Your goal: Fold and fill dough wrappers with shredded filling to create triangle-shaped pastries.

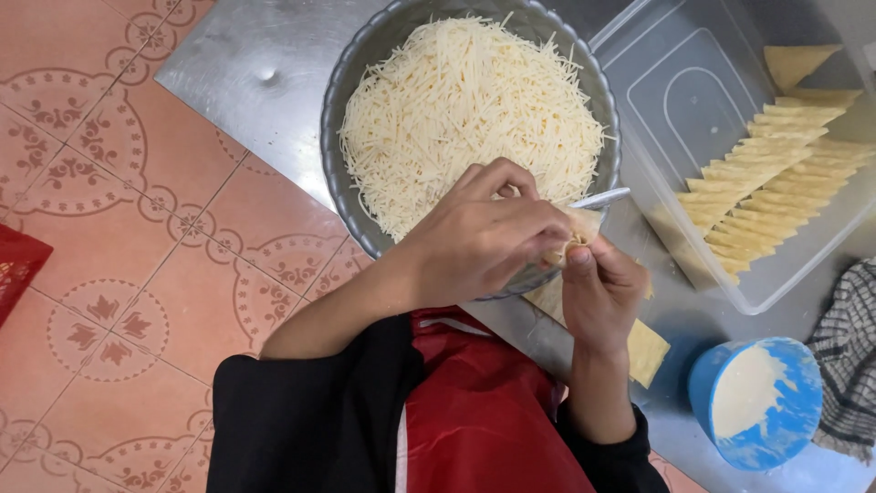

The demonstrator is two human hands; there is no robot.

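A steel-topped table (255, 64) is seen from above, set over a pink patterned tiled floor (109, 228), and on it a large grey metal bowl (351, 82) is heaped with fine shredded white filling (470, 100). To the right, a clear plastic tub (693, 82) is lined along one side with a row of folded pale pastry triangles (776, 173). Nearer the body, a small blue bowl (785, 420) smeared with whitish paste is stood beside a checked cloth (849, 365), and flat pastry sheets (646, 351) are lain under the wrists. Both hands are brought together at the bowl's near rim: the left hand (484, 242) is curled shut, its fingers pinched over a small wrapper (582, 226) with some filling in it, while the right hand (598, 292) is closed on the same wrapper from below, thumb pressed up against it. A slim silver utensil handle (602, 197) is seen just above the fingers; which hand carries it cannot be told. For a neat fold, the filling is best kept back from the edges, the wrapper held taut between the thumbs, and the corner pressed down firmly so that no strands are left poking out.
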